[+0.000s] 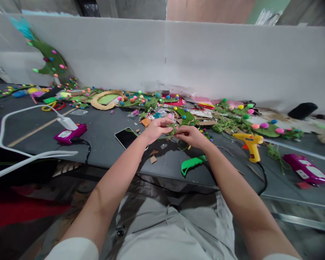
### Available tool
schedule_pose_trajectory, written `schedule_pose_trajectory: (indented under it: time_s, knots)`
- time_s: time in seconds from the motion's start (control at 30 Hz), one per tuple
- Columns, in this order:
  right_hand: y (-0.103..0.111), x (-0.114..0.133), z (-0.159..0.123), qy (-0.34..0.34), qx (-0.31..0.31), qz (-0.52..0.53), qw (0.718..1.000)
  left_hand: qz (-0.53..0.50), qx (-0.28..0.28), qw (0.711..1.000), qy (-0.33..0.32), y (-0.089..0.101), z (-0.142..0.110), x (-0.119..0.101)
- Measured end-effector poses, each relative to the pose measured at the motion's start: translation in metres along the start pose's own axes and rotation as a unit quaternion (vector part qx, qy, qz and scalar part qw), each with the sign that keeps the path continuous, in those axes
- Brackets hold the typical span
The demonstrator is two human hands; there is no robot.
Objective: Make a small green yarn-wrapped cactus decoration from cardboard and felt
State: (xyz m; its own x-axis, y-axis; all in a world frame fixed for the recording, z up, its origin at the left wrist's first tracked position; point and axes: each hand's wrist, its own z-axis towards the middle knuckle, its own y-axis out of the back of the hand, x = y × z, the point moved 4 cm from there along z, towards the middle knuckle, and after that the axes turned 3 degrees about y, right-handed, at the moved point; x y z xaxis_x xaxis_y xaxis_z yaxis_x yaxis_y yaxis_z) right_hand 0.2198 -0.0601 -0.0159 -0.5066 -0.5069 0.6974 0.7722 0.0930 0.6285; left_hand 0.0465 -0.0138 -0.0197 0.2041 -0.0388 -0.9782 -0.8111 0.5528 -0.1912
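Observation:
Above the middle of the grey table, my left hand (157, 129) pinches a small green craft piece (172, 130) with a pink bit on it. My right hand (191, 136) meets it from the other side, its fingertips closed on the same piece. The fingers cover much of the piece, so its full shape is hidden. Below my left hand lies a smartphone (126, 138), its screen dark. A bright green cutter-like tool (192, 164) rests below my right hand. Further right, a yellow hot glue gun (249, 144) lies with its black cord hanging off the edge.
Purple power strips (307, 169) sit on the right and left (70, 133), the left one with a white plug. Green felt pieces with pompoms (262, 127), green strands (224, 124) and a tan ring (105, 99) clutter the back. A pompom-covered crescent (52, 57) leans on the partition (219, 57).

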Motion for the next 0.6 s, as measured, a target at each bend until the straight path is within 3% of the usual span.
schedule_pose_trajectory:
  time_s: [0.1,0.2,0.33,0.47,0.6]
  knots:
    - [0.004,0.001,0.000,0.010,-0.035,-0.048,0.998,0.075,0.067,0.994,0.035,-0.007,-0.003,0.002]
    - [0.005,0.001,-0.001,0.003,-0.052,-0.090,0.995,0.174,0.099,0.979,0.033,-0.010,-0.004,0.005]
    - [0.007,0.001,-0.003,-0.036,-0.071,-0.109,0.991,0.265,0.084,0.961,0.008,-0.010,-0.004,0.007]
    - [0.006,0.005,-0.003,-0.056,-0.082,-0.066,0.993,0.275,0.052,0.960,-0.016,-0.006,-0.001,0.009]
    - [0.001,0.012,-0.003,-0.013,-0.068,-0.032,0.997,0.269,-0.017,0.960,-0.082,-0.001,0.003,0.007]
